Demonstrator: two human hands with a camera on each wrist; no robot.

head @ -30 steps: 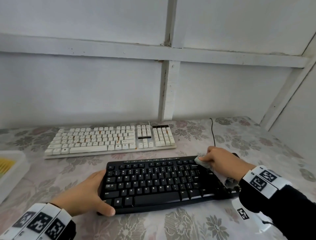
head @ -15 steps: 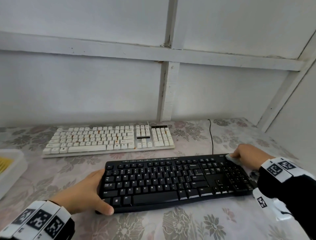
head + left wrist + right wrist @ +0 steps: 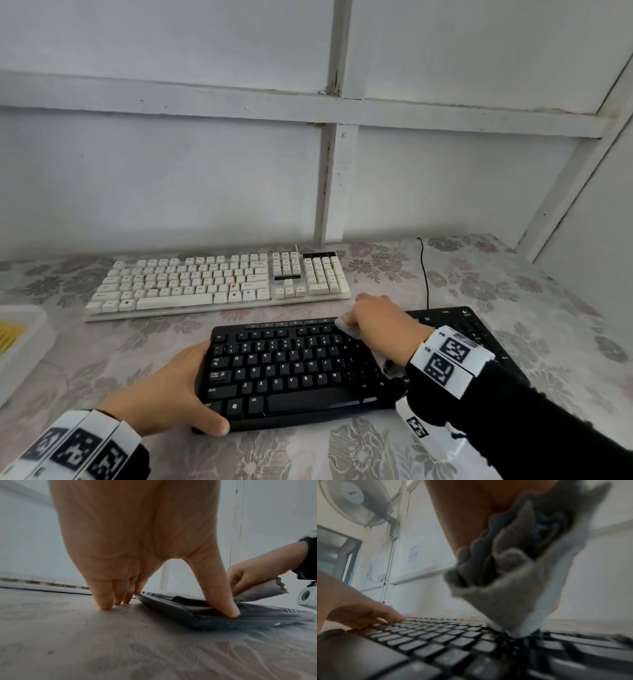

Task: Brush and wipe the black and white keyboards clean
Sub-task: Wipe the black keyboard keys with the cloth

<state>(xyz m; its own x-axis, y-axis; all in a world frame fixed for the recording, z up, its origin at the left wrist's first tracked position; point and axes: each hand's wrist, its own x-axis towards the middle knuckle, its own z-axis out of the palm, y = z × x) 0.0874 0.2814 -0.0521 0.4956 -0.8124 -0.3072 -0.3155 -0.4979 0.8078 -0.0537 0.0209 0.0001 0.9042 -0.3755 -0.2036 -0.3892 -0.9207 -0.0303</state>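
a: right hand (image 3: 375, 323) is bunched around a grey cloth (image 3: 346, 324), pressing it on the top key rows of the black keyboard (image 3: 308, 370), likely to wipe there

b: and the left hand (image 3: 164, 397)?

a: thumb hooked over the near left corner, fingers straight along the left end, tips on the surface (image 3: 479, 284); holding nothing else; i'd say it braces the board against sliding under the wipe

b: the white keyboard (image 3: 219, 282)?

a: behind it, just apart, orange specks among its keys; it looks not yet cleaned

b: containers?

a: a white tray (image 3: 24, 342) at the left edge, something yellow inside; too cut off to tell what it is
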